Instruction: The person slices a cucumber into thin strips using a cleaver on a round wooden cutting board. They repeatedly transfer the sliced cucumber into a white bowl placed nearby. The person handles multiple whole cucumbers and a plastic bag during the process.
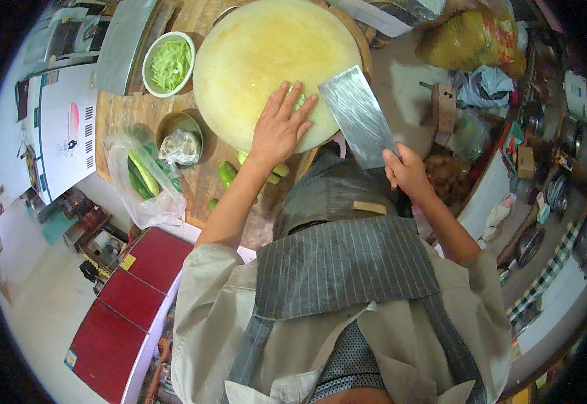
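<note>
My left hand (281, 123) lies with spread fingers on the round cutting board (273, 45), over pale green vegetable slices (299, 100) that show between its fingers. How much lies beneath the palm is hidden. In my right hand (405, 170) is a broad metal cleaver (359, 116), its blade reaching up over the board's right edge. Left of the board stands a white bowl (145, 76) of green vegetable shreds (171, 65). Green vegetable pieces (227, 174) rest on the wooden table beside my left forearm.
A clear plastic bag (164, 209) holds long green vegetables (143, 174). Near it, a brown bowl (167, 126) contains a plastic-wrapped item (181, 147). A flat metal sheet (124, 45) lies at the table's upper left. Filled bags (467, 40) stand right of the board.
</note>
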A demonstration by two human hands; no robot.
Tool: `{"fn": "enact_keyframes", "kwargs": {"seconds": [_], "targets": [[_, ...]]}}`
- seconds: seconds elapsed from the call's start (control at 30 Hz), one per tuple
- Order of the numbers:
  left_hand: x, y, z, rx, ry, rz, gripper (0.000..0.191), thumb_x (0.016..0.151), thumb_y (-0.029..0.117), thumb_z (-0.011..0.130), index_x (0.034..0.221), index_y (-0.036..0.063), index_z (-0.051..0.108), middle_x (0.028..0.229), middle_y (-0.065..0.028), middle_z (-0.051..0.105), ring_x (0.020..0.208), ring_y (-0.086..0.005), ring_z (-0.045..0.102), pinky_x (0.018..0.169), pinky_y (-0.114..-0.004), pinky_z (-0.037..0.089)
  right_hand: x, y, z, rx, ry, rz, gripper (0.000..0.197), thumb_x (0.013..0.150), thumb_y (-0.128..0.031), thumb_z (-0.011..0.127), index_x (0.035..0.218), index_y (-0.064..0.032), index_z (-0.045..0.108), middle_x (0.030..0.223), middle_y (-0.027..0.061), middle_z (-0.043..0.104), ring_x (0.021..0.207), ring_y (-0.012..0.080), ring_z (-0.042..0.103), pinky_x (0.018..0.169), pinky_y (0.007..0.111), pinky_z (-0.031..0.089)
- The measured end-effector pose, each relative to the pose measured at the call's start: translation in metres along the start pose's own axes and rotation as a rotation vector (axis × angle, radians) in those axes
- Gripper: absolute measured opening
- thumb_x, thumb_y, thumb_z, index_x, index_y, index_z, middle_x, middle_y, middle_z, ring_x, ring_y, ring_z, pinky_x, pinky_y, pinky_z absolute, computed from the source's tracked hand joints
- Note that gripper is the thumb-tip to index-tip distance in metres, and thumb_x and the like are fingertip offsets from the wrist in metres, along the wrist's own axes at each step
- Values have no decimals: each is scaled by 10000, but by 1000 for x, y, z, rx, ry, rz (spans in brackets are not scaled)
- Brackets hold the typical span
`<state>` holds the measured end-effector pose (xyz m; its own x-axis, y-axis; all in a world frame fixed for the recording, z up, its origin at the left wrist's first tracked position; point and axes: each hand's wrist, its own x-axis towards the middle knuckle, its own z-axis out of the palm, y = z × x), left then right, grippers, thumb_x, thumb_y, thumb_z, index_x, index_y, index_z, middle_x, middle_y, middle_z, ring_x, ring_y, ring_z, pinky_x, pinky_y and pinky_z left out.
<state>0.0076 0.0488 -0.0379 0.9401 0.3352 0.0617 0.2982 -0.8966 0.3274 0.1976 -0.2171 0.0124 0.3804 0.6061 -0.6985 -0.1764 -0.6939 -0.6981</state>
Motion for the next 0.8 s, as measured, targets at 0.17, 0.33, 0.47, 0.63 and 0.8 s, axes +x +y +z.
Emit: {"fn": "enact_keyframes", "kwargs": {"seconds": [0.17,0.33,0.47,0.63,0.8], "targets": [[1,-4,-1,-38,-18,22,573,945,289,662,1498,289,511,1604,-138,377,1466,-389,363,1192,-468,352,28,35,-3,207,-140,17,308,1075,-305,512,1011,-14,591,603,33,548,439,116,471,438,298,411],[-1,-2,-1,-65,6,-8,580,944,265,667,1501,288,508,1600,-175,371,1457,-402,380,1178,-461,370,48,30,42,221,-317,-7,272,1094,-269,500,1051,-9,569,612,35,541,456,119,500,437,294,442],[2,-1,-1,-125,40,-74,572,948,251,663,1499,270,510,1586,-214,373,1450,-421,391,1173,-463,371,49,5,44,150,-336,5,278,1084,-257,515,1018,4,583,620,31,549,447,114,501,414,301,435],[13,16,7,-152,111,-137,571,952,273,659,1501,230,508,1583,-216,378,1452,-430,386,1177,-483,360,43,-17,2,104,-396,139,303,1074,-289,514,1060,3,590,612,28,529,423,110,466,395,292,407],[13,20,10,-53,71,-188,564,963,293,643,1502,197,505,1597,-216,358,1486,-421,328,1197,-553,303,16,-22,-53,-23,-312,205,327,1017,-356,609,979,-31,601,632,18,547,459,106,517,420,274,433]]}}
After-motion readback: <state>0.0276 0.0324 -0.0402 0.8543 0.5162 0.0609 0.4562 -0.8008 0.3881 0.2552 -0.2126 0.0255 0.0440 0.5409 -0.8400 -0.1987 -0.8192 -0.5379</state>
